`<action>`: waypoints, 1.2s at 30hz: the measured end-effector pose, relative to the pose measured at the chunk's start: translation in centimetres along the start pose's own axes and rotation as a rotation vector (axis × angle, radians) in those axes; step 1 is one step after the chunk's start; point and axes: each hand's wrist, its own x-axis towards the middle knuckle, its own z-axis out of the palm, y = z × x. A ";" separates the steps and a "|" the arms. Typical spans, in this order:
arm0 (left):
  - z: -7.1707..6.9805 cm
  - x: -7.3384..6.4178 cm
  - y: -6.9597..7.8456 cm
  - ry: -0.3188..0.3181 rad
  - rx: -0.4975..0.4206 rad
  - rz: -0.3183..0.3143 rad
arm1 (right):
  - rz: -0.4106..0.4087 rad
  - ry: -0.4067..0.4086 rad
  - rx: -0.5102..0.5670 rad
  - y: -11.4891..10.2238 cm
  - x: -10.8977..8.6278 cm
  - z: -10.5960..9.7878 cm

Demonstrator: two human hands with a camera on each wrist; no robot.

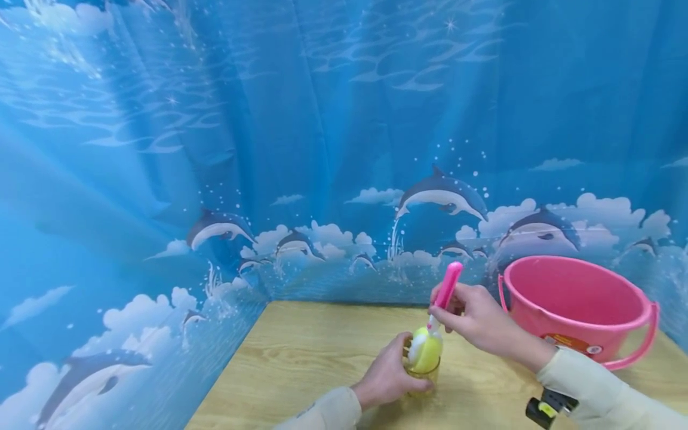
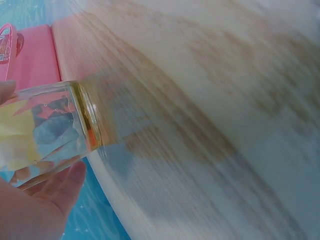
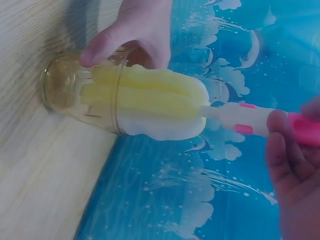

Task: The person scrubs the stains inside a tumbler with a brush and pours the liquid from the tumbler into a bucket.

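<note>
My left hand (image 1: 389, 371) grips a clear amber-tinted drinking glass (image 3: 65, 85) low over the wooden table, thumb on one side and fingers round the other. A sponge bottle brush (image 3: 155, 102) with a yellow and white head stands partly inside the glass, its upper half above the rim. My right hand (image 1: 475, 316) pinches the brush's pink and white handle (image 1: 449, 283), which rises at a tilt out of the glass. Through the glass wall in the left wrist view, the sponge (image 2: 15, 135) shows yellow and white.
A pink bucket (image 1: 577, 334) with a label and a handle stands on the table to the right, beyond my right forearm. The wood-grain table (image 1: 279, 364) meets a blue dolphin-print curtain (image 1: 344, 149) at the back and left.
</note>
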 end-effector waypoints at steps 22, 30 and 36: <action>-0.2 0.0 0.3 -0.024 -0.005 -0.014 | 0.076 -0.138 -0.018 1.8 1.4 2.4; -0.3 -0.1 0.3 -0.027 -0.008 0.012 | 0.063 -0.148 -0.042 2.4 1.6 2.4; -0.2 -0.1 0.2 -0.006 0.010 0.033 | 0.061 -0.192 -0.106 2.6 1.9 2.5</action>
